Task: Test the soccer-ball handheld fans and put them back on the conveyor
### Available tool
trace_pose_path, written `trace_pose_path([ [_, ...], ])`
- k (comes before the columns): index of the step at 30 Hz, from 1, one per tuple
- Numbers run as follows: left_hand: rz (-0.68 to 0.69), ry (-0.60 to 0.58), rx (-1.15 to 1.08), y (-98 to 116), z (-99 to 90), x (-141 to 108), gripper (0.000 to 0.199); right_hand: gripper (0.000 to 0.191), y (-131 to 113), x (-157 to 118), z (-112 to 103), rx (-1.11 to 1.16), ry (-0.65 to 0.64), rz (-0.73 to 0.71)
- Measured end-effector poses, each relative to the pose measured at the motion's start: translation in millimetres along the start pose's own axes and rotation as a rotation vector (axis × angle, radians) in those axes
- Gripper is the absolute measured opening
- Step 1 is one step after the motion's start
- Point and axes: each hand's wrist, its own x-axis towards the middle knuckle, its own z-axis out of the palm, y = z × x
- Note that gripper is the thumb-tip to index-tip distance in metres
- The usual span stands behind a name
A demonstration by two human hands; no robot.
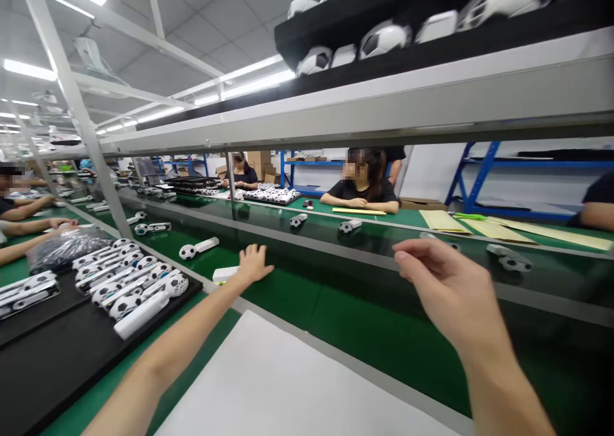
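Note:
My left hand (254,264) is open over the green conveyor belt (307,295), fingers spread and palm down. Just left of its wrist lies a white piece (225,274), partly hidden by the hand. A white handheld device with a soccer-ball-patterned round end (197,249) rests on the belt a little farther left. My right hand (446,289) hangs in the air above the belt at the right, fingers loosely curved and thumb near them; I see nothing held in it. Behind it, another such device (511,259) lies on the belt.
A white sheet (288,385) covers the near edge. Left of it, a black foam tray (62,359) bears several ball-patterned devices. A grey shelf beam (336,113) crosses overhead. Across the belt sits a person (367,186); co-workers' arms (29,231) show at far left.

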Motion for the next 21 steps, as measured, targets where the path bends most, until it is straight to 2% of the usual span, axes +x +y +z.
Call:
trace_pose_path([
  [3,-0.078,-0.078,-0.011,-29.7,2.1,1.1,0.041,0.021,10.4,5.4,11.0,0.033,-0.117,0.042],
  [5,-0.074,-0.101,-0.084,-34.3,4.7,0.6,0.036,0.018,20.0,7.7,23.8,0.013,-0.211,0.072],
  [7,-0.044,-0.085,-0.205,-27.9,3.2,0.2,0.035,0.014,30.3,7.9,37.6,-0.013,-0.286,0.102],
  [11,0.04,-0.046,-0.571,11.2,-18.8,-2.1,0.046,0.023,40.0,-1.2,62.4,0.026,-0.454,0.155],
  [15,0.116,-0.117,-0.933,67.3,-53.3,-17.0,0.068,0.047,21.2,-22.9,85.3,0.237,-0.652,0.196],
  [16,0.135,-0.146,-1.049,80.4,-60.8,-22.7,0.068,0.05,13.2,-29.1,90.2,0.301,-0.712,0.197],
  [18,0.133,-0.363,-1.519,101.8,-72.3,-35.0,0.059,0.05,-2.7,-40.3,97.2,0.48,-0.819,0.248],
  [20,0.12,-0.551,-1.773,115.6,-79.1,-45.9,0.055,0.042,-15.1,-48.1,99.1,0.717,-0.85,0.376],
  [21,0.111,-0.607,-1.821,119.7,-81.2,-50.1,0.056,0.038,-19.4,-50.3,98.1,0.835,-0.845,0.443],
])
